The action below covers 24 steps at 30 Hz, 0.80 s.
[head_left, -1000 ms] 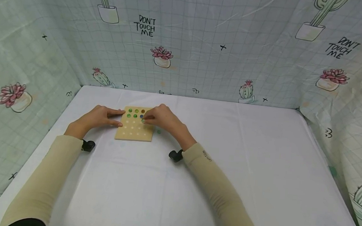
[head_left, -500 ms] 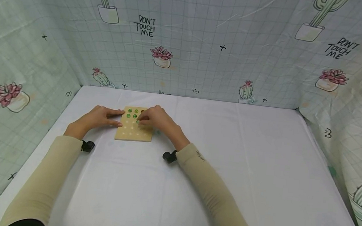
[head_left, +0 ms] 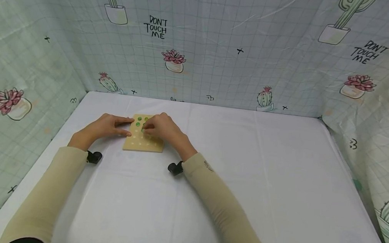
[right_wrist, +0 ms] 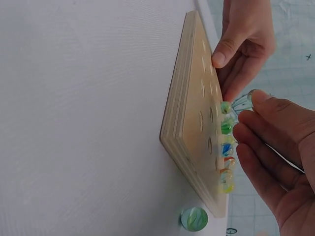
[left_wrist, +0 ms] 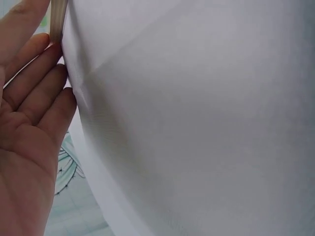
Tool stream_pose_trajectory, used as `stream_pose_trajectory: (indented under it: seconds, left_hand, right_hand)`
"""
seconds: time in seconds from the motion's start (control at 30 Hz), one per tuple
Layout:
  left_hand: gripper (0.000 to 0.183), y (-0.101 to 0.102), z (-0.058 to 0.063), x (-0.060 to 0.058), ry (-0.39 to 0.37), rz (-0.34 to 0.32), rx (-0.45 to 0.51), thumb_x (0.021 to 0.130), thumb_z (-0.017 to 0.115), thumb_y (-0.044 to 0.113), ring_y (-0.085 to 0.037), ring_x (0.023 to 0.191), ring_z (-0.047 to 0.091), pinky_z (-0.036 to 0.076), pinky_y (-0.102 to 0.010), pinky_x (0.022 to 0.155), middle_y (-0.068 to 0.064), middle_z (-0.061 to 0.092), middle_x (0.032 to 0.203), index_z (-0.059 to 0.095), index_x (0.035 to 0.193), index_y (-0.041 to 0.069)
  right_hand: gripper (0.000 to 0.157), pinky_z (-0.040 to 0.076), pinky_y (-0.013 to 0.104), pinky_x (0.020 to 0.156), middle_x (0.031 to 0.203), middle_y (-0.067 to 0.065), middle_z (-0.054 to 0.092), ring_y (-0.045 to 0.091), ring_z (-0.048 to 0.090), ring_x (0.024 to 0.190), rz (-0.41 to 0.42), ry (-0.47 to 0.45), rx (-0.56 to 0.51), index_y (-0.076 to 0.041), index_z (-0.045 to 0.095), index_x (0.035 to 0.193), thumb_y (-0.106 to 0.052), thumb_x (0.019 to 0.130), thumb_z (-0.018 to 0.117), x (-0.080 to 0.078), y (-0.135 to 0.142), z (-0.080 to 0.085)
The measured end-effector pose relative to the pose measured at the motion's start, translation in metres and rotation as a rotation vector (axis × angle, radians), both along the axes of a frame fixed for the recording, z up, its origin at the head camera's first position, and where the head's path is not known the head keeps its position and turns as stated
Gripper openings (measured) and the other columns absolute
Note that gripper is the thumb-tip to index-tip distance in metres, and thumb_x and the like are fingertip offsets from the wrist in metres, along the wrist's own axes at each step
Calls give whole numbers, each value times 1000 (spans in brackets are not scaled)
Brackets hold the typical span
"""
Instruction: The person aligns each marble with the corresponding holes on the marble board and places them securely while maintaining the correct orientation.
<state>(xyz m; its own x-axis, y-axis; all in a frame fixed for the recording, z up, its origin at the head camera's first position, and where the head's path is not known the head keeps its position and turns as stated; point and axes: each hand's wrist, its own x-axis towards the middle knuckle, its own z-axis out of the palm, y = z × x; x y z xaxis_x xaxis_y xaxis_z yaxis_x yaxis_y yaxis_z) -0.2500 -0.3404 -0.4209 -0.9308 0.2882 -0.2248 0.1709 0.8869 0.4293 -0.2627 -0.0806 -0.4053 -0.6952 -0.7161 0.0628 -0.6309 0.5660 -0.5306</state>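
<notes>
A square wooden board (head_left: 143, 145) with rows of round hollows lies on the table. My left hand (head_left: 105, 125) touches its left edge with thumb and forefinger spread apart, the other fingers nearly straight in the left wrist view. Over the board, my right hand (head_left: 167, 128) pinches a clear greenish marble (right_wrist: 250, 98) between thumb and fingertips, just above the hollows. Several marbles sit in the far rows, among them a green marble (right_wrist: 226, 128) and a blue one (right_wrist: 227, 149). My right hand hides part of those rows in the head view.
A loose green-streaked marble (right_wrist: 194, 219) lies on the table by the board's right edge; my right arm covers it in the head view. White cloth (head_left: 207, 215) covers the table. A curtain printed with cacti (head_left: 222, 43) hangs behind and at both sides.
My right hand has moved left across the board with the marble in its fingertips, now covering the loose marble at the right. My left hand has stayed at the board's edge.
</notes>
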Motion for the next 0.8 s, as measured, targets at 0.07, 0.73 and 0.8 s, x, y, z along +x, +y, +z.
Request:
stream_pose_trajectory:
  seconds: [0.07, 0.73, 0.8]
  left_hand:
    - [82, 1, 1, 1, 7, -24, -5, 85, 78, 54, -46, 142, 40, 35, -62, 114, -21, 47, 153, 52, 150, 10]
    - [79, 0, -2, 10, -38, -156, -34, 103, 54, 53, -46, 151, 20, 20, -65, 120, -22, 23, 165, 27, 161, 5]
    - [80, 0, -3, 9, -47, -155, -31, 103, 53, 54, -47, 151, 19, 19, -66, 120, -22, 21, 166, 26, 161, 5]
  right_hand:
    - [19, 49, 12, 68, 105, -4, 77, 2, 62, 82, 0, 2, -10, -13, 80, 110, -24, 97, 73, -1, -2, -1]
    - [19, 50, 12, 72, 108, -4, 77, 2, 64, 85, -26, -45, -21, -12, 80, 112, -21, 98, 71, -4, -21, -8]
    - [19, 49, 11, 73, 109, -3, 77, 1, 64, 87, -28, -43, -20, -13, 80, 112, -21, 98, 71, -4, -22, -8]
